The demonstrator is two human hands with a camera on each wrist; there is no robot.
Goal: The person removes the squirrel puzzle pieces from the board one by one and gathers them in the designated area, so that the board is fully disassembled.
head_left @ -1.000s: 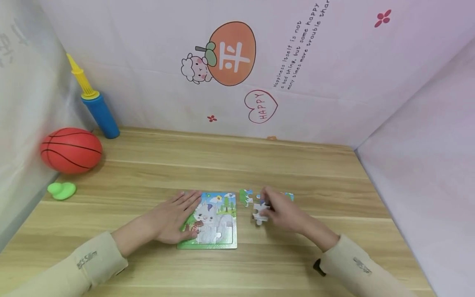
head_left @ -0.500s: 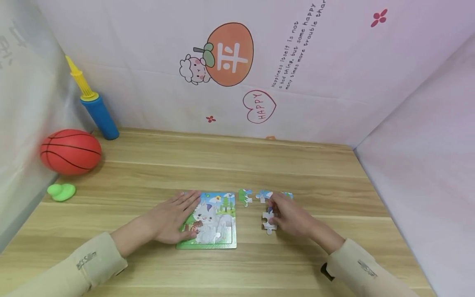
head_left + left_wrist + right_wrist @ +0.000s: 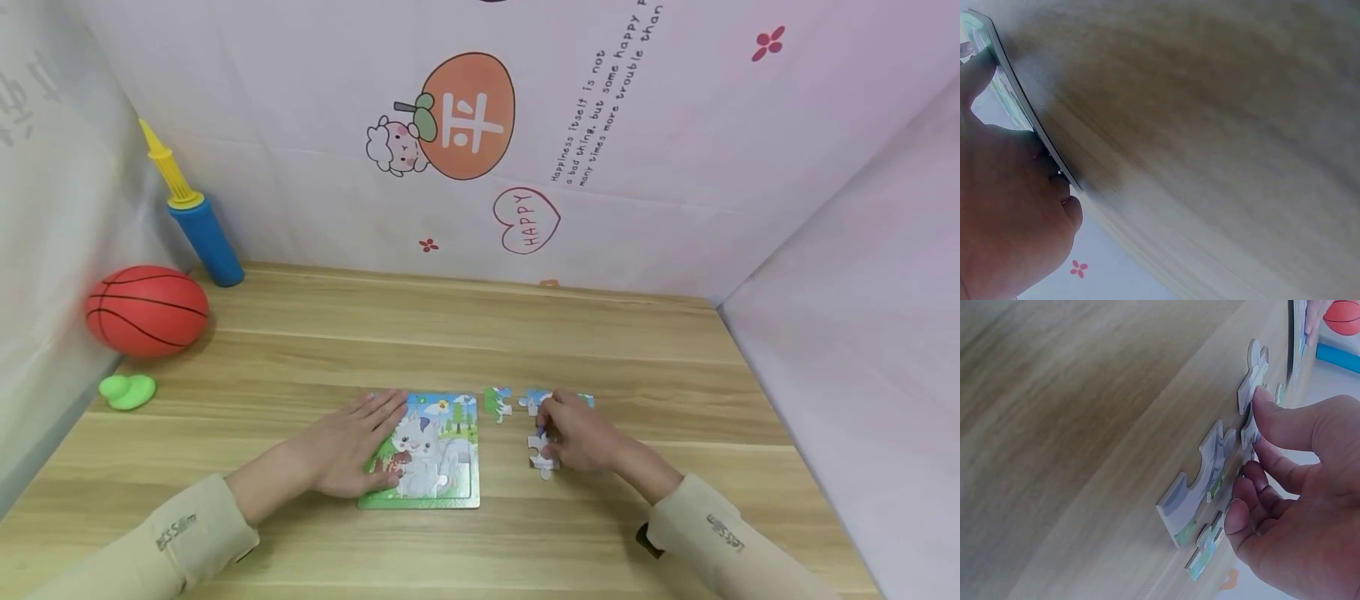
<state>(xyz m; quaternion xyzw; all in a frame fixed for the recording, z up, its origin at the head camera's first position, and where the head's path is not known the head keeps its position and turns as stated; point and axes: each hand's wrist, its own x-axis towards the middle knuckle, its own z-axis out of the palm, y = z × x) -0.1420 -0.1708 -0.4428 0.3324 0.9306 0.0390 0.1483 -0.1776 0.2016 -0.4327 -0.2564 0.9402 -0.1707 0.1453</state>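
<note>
My left hand [image 3: 348, 446] lies flat with straight fingers over the left side of a framed jigsaw puzzle [image 3: 431, 454], which shows a grey-white cartoon animal. To its right, my right hand [image 3: 588, 435] pinches a whitish puzzle piece [image 3: 543, 457] between thumb and forefinger, low at the table. The right wrist view shows the thumb against a piece [image 3: 1249, 387], the other fingers curled. Behind this hand lie a green piece [image 3: 496, 402] and a blue-and-white piece [image 3: 533, 400]. Another grey piece [image 3: 1200, 481] lies beneath the curled fingers, hidden from the head view.
On the left of the wooden table [image 3: 375, 333] stand a red toy basketball [image 3: 147, 311], a light green rubber-duck-like toy [image 3: 127, 391] and a blue-and-yellow hand pump [image 3: 206, 242]. White printed sheets [image 3: 637, 233] wall the table at the back and sides.
My right hand has carried the whitish piece a little to the right and nearer me, uncovering the blue-and-white piece behind it. The left hand keeps its place on the puzzle.
</note>
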